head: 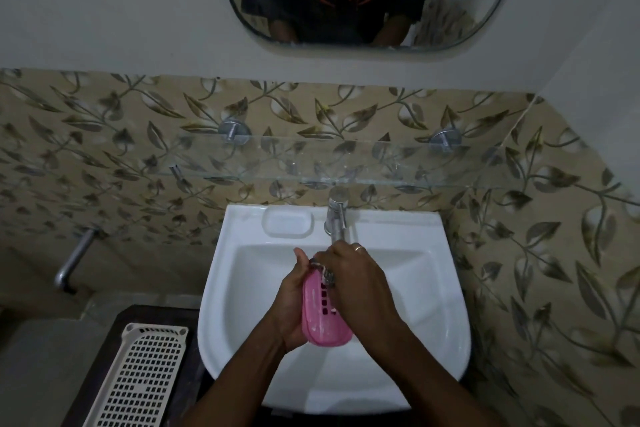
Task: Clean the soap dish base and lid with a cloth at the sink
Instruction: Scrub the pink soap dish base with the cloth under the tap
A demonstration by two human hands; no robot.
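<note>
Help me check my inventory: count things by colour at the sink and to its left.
Pink: 1, soap dish
White or cream: 2, sink, basket
Silver: 2, tap, wall pipe
Grey: 1, cloth
Total: 6

A home bathroom — white sink [446,288] with tap [336,218], wall mirror [450,10], leaf-patterned tiles [138,135].
</note>
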